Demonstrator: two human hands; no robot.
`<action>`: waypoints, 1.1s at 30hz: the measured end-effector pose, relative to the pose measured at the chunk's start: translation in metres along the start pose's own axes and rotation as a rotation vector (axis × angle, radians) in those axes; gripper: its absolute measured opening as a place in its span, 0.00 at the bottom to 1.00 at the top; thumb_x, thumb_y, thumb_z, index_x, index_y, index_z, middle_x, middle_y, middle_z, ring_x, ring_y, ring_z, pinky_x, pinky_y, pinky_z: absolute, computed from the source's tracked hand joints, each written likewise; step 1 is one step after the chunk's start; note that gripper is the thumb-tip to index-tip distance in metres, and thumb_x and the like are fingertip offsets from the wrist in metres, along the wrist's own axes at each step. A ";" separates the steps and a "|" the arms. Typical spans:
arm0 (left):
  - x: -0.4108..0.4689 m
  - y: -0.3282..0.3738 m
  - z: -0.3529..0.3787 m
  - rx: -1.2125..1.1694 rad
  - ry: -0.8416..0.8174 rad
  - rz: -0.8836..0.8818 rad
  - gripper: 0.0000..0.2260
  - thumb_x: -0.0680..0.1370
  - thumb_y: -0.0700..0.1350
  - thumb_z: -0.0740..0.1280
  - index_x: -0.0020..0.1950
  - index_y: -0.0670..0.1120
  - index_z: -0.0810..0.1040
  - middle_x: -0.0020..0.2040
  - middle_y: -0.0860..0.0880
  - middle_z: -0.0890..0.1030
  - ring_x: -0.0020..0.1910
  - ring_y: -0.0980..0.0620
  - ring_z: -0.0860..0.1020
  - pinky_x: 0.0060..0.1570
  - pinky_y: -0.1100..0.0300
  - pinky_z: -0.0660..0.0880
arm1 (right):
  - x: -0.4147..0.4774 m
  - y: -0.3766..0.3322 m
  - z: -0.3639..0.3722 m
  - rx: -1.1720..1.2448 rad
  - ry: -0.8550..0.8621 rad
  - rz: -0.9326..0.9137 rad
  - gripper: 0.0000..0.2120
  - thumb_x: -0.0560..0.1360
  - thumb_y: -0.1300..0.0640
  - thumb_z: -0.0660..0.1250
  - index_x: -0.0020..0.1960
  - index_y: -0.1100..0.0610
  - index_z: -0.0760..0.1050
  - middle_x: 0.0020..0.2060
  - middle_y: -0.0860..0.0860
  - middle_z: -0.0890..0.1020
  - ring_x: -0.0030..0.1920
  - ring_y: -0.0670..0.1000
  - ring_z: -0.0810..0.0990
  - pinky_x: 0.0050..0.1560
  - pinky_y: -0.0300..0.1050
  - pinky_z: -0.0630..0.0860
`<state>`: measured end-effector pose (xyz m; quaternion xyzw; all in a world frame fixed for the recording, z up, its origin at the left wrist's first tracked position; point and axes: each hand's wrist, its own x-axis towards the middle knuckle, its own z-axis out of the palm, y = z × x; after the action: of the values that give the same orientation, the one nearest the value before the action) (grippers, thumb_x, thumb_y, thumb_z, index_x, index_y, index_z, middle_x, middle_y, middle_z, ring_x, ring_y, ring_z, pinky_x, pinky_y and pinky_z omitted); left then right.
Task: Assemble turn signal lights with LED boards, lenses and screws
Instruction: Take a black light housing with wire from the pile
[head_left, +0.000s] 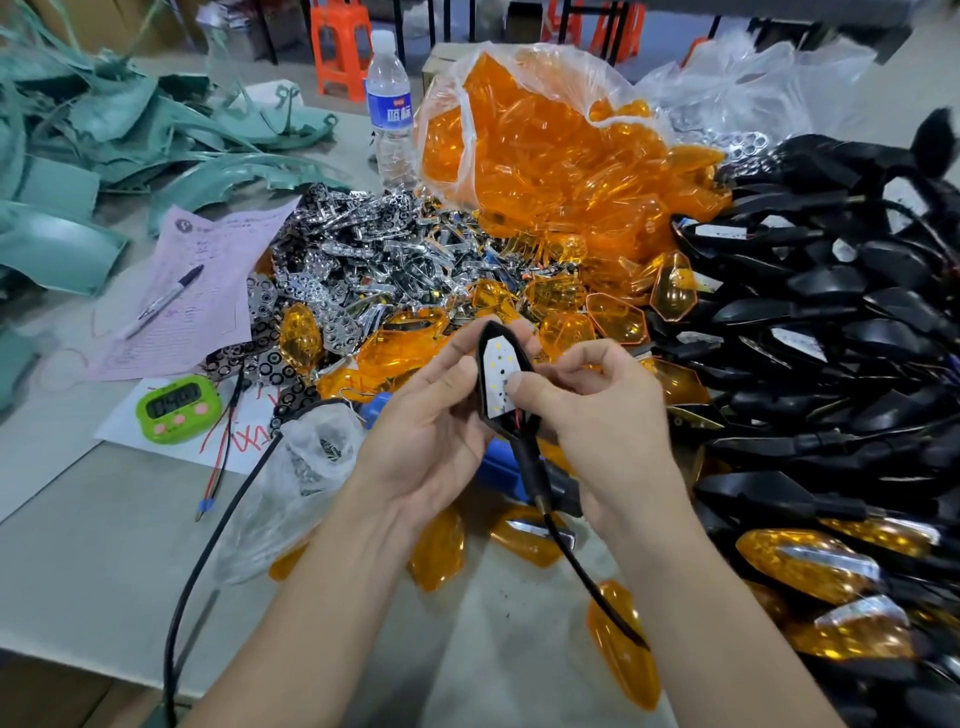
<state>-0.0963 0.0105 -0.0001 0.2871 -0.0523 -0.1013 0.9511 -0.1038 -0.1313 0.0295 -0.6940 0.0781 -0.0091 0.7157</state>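
While the left hand (431, 415) grips the housing (532, 467), tip pointing away, the right hand (597, 415) pinches it, thumb on the LED board (501, 371); loose lenses (615, 325) lie just beyond both.

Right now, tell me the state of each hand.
Left hand: grips the black light housing.
Right hand: pinches the same housing, pressing on the white LED board.

Black housing (506, 384), white LED board (501, 371) inside
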 end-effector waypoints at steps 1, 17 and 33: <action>0.001 0.000 0.001 0.004 0.002 0.020 0.22 0.79 0.39 0.65 0.72 0.37 0.69 0.63 0.41 0.83 0.62 0.45 0.83 0.59 0.52 0.82 | 0.000 -0.001 0.001 0.004 -0.063 0.078 0.12 0.73 0.60 0.79 0.51 0.56 0.77 0.43 0.53 0.88 0.45 0.54 0.89 0.44 0.53 0.87; 0.006 0.007 0.012 0.969 0.384 0.240 0.11 0.77 0.37 0.71 0.44 0.53 0.88 0.41 0.48 0.87 0.40 0.51 0.82 0.44 0.48 0.82 | -0.002 0.011 0.009 -0.044 -0.206 0.076 0.11 0.82 0.55 0.69 0.45 0.46 0.87 0.42 0.52 0.88 0.44 0.57 0.88 0.42 0.52 0.87; 0.005 0.009 0.011 0.820 0.334 0.145 0.08 0.74 0.40 0.71 0.44 0.50 0.89 0.45 0.46 0.87 0.48 0.50 0.84 0.49 0.57 0.81 | 0.002 0.020 0.012 -0.143 -0.162 -0.028 0.08 0.79 0.50 0.70 0.43 0.47 0.87 0.39 0.51 0.86 0.45 0.54 0.86 0.47 0.61 0.86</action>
<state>-0.0915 0.0109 0.0145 0.6485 0.0459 0.0425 0.7587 -0.1019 -0.1193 0.0098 -0.7426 0.0108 0.0426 0.6683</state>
